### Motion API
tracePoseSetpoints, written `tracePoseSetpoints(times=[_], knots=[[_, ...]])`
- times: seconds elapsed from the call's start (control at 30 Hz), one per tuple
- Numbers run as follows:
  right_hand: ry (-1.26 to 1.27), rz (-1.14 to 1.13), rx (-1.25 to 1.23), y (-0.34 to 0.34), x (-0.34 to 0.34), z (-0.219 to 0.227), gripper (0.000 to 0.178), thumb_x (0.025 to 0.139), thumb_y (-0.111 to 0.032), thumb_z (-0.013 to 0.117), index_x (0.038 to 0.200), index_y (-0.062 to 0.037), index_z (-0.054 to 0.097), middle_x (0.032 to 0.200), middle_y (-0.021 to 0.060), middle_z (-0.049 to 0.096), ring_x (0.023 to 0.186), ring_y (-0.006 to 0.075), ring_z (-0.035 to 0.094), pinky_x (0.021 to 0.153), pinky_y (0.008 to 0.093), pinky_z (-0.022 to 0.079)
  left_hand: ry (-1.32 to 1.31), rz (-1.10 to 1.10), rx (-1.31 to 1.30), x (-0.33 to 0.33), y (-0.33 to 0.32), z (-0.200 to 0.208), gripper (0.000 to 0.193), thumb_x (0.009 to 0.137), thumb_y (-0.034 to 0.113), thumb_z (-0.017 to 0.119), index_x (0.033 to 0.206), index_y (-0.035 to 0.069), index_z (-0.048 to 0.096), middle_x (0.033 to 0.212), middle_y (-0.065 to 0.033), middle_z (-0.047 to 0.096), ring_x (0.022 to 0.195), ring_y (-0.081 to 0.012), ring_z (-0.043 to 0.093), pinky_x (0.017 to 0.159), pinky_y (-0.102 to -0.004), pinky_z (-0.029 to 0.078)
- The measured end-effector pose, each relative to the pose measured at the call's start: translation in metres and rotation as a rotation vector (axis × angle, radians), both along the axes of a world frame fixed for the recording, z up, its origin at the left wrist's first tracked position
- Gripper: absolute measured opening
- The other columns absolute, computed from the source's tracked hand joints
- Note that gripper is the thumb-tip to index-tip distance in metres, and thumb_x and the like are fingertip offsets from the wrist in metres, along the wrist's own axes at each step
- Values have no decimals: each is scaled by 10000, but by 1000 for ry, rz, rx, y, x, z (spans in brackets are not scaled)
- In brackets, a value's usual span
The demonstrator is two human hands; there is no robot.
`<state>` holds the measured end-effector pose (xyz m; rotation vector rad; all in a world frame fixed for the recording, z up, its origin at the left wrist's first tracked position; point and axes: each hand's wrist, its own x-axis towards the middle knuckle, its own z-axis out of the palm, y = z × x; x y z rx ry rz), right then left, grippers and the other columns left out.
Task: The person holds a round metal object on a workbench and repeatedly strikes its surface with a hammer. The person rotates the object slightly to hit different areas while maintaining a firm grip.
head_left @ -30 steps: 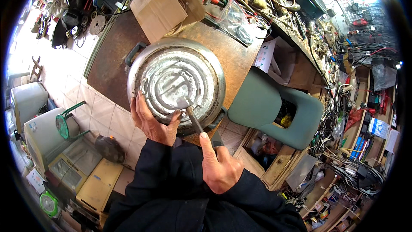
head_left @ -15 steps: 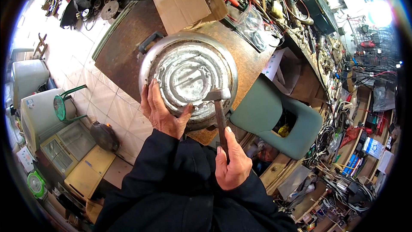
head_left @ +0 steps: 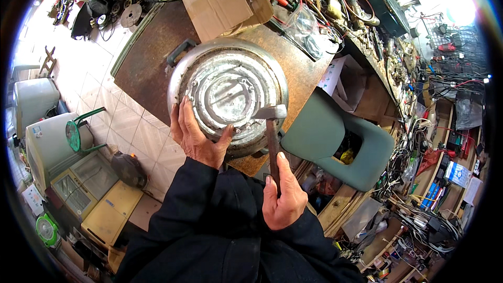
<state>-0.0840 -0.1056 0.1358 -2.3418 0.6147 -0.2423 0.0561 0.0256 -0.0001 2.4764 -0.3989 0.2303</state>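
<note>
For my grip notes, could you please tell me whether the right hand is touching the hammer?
Touching: the head view shows the right hand gripping the hammer, with fingers closed around the lower handle.

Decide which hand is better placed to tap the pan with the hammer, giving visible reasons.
Right, most likely: the right hand grips the hammer by its handle, its head over the pan's near right side. The left hand lies spread against the pan's near left side.

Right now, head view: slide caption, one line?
Left hand on a round metal vessel, right hand holding a hammer, at a brown table beside a green chair.
</note>
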Motion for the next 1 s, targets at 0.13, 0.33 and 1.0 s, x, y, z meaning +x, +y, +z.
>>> tracePoseSetpoints(times=[0.13, 0.33, 1.0], knots=[[-8, 5, 19, -6, 2, -3, 606, 940, 33, 675, 1530, 54, 534, 946, 215, 699, 745, 362, 695, 677, 416, 568, 42, -6, -14, 2, 0, 2, 1161, 805, 607, 866, 1635, 11, 314, 1639, -206, 411, 1546, -483, 288, 1271, -552, 216], [-21, 18, 27, -9, 1, -9, 608, 946, 30, 670, 1533, 70, 519, 937, 223, 690, 733, 364, 683, 670, 416, 561, 30, -5, -12, 2, 0, 2, 1154, 820, 629, 845, 1637, 11, 315, 1632, -216, 421, 1545, -478, 288, 1272, -551, 215], [46, 51, -27, -36, 28, -12, 536, 939, 64, 652, 1471, 70, 583, 1254, 285, 725, 1111, 410, 751, 975, 406, 582, 18, -7, 15, 3, 3, 0, 1162, 851, 760, 746, 1641, 30, 308, 1640, -224, 423, 1526, -476, 313, 1263, -571, 236]])
